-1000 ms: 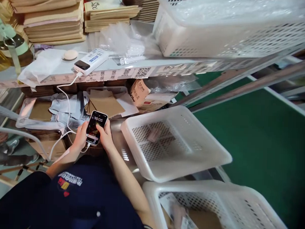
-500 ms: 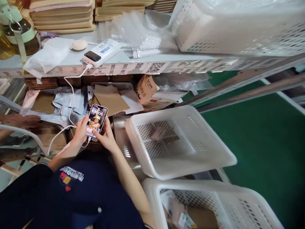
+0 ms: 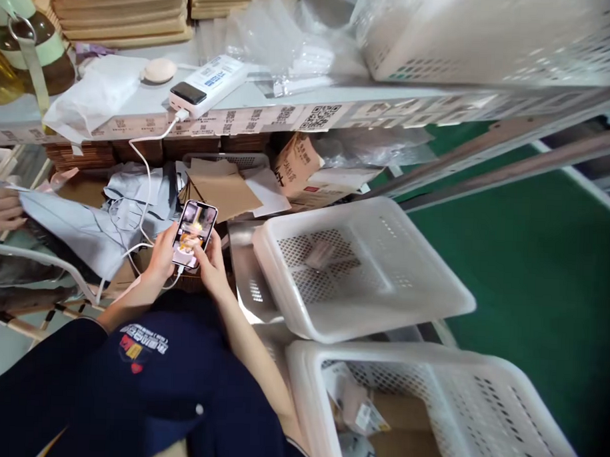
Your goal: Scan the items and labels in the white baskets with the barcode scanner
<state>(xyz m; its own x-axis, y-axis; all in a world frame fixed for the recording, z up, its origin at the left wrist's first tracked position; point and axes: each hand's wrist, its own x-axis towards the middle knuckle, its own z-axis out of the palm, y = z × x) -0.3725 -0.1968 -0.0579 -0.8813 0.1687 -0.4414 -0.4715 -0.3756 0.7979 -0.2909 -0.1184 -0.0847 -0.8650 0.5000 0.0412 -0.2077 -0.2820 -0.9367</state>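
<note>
While both hands cradle it, the phone (image 3: 195, 232) sits low at centre, just in front of the torso, screen up and tilted toward the camera. Left hand (image 3: 162, 257) wraps the left edge, fingers curled shut round the body; right hand (image 3: 209, 265) holds the lower right, thumb laid across the bottom of the screen.

Change over the last second: lock screen with clock digits was showing, now the screen shows a bright picture with no digits readable. Thumb has moved onto the glass. My read: a swipe or unlock is under way, not a reposition of the phone. Phone itself has hardly shifted.

White cable (image 3: 145, 183) runs from the phone's bottom end up to the power bank (image 3: 206, 84) lying on the shelf (image 3: 269, 114) above, so the phone is tethered.

Just right of the hands: empty-looking white basket (image 3: 363, 270), tilted; a second basket (image 3: 428, 413) below it holds packets. Behind the phone: flat cardboard (image 3: 221, 185) and grey mailer bags (image 3: 85, 224). Another person's hand (image 3: 0, 210) at the far left edge rests on the grey bags, newly in view.
</note>
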